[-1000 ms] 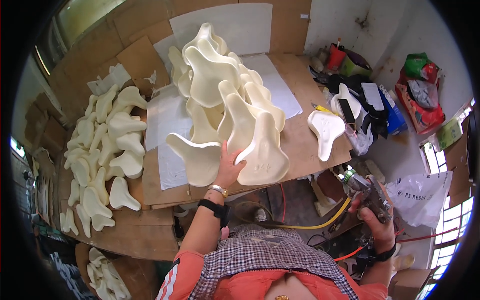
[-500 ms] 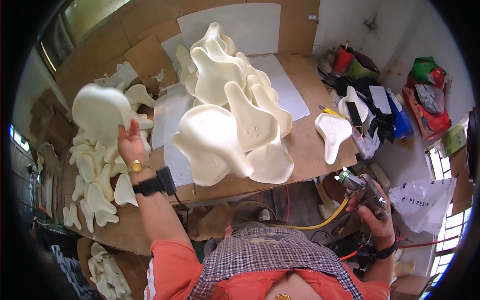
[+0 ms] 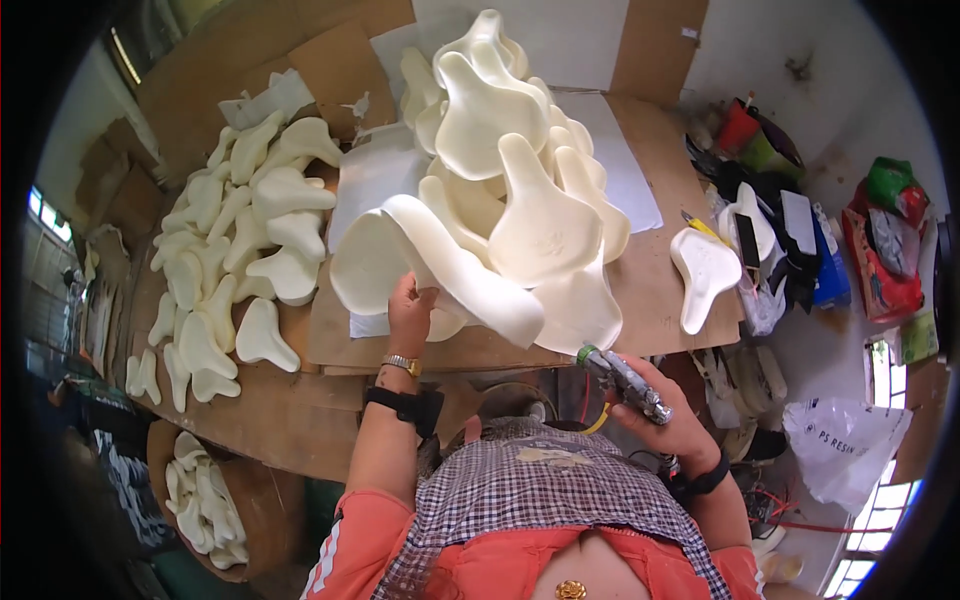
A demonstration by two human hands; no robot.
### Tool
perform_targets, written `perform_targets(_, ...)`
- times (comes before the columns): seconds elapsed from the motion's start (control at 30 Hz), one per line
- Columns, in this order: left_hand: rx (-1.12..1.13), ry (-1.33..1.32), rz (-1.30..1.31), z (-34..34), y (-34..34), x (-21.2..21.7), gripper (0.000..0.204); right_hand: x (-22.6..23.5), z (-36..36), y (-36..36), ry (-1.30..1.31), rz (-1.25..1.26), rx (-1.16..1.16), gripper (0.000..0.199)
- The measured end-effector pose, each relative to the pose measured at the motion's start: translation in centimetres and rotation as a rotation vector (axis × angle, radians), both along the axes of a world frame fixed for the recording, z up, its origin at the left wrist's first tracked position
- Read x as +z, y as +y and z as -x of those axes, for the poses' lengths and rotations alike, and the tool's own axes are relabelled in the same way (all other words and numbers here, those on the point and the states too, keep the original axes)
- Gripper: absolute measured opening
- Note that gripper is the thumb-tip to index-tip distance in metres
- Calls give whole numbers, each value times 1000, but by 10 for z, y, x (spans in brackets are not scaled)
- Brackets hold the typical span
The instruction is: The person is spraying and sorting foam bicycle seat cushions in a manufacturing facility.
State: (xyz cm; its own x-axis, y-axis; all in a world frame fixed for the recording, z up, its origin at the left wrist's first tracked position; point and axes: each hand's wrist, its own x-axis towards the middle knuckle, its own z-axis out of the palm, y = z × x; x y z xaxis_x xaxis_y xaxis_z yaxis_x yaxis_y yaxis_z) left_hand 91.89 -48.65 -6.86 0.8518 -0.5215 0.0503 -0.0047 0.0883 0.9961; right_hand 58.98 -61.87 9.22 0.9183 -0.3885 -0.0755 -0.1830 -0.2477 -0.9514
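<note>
Cluttered counter (image 3: 690, 350): my left hand (image 3: 410, 312) grips a cream saddle shell (image 3: 440, 262), right hand (image 3: 665, 415) holding the rotary tool (image 3: 625, 378); tugging could topple the pile (image 3: 510, 170) beside it.

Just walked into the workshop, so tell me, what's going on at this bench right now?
A person stands at a wooden workbench heaped with cream-coloured moulded saddle-shaped shells. The left hand grips one cream shell at the front of the big pile. The right hand holds a metal pneumatic hand tool near the bench edge, its tip close to the pile. More shells lie spread out in rows on the left, and one lies alone on the right.
</note>
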Motion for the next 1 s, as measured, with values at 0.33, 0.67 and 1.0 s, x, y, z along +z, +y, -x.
perform_targets(0.33, 677, 0, -319, -67, 84, -49, 21, -12, -30, 10, 32, -49, 11, 56)
perform_targets(0.67, 911, -220, 51, -137, 200, 11, 43, -16, -31, 23, 44, -11, -91, 54)
perform_targets(1.0, 211, 970, -14, -40, 73, -92, 22, 1, -34, 50, 23, -71, -105, 54)
